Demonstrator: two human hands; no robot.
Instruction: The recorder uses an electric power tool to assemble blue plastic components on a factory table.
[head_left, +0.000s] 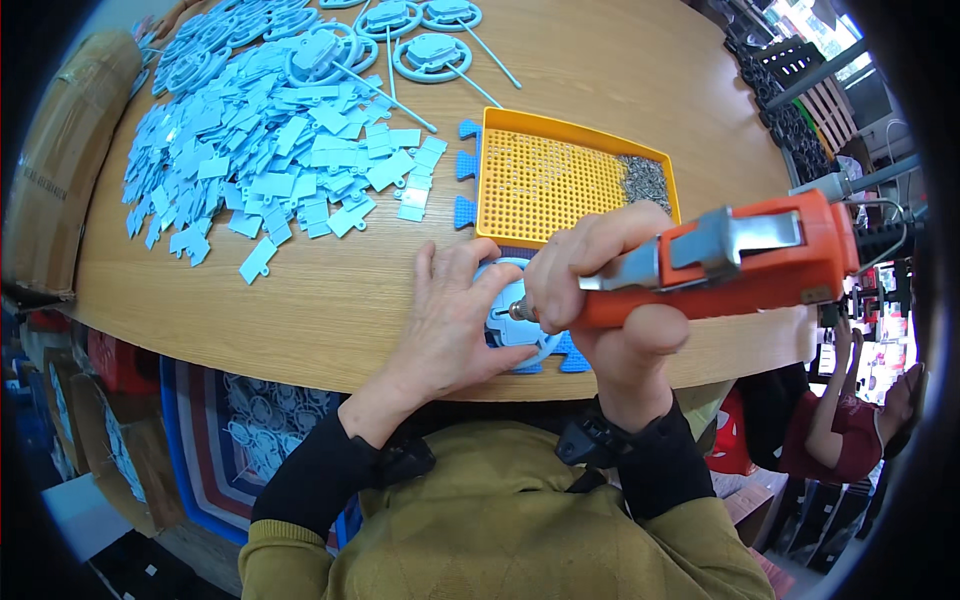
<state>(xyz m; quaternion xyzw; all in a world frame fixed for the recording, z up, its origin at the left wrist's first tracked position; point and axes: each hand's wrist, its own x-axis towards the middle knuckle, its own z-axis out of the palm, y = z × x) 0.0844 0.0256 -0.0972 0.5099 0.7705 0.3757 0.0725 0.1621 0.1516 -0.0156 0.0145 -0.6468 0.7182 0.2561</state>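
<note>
My right hand (610, 275) is wrapped round an orange power screwdriver (745, 255) with a metal clip on its side. Its tip points down onto a light blue ring-shaped plastic part (507, 330) near the table's front edge. My left hand (455, 315) grips the part's left side, thumb at the near rim and fingers at the far rim. Under the part, pieces of a blue foam mat (572, 355) show. Whether the tip sits on a screw is too small to tell. Just beyond, a yellow perforated tray (550, 185) holds many small metal screws (645, 180) at its right end.
A heap of flat light blue plastic pieces (270, 160) covers the table's left. Behind it lie several round blue parts (430, 55), some with long rods. A cardboard box (70, 165) stands at the left edge. A blue crate (195, 440) is below; another person (850, 430) is at right.
</note>
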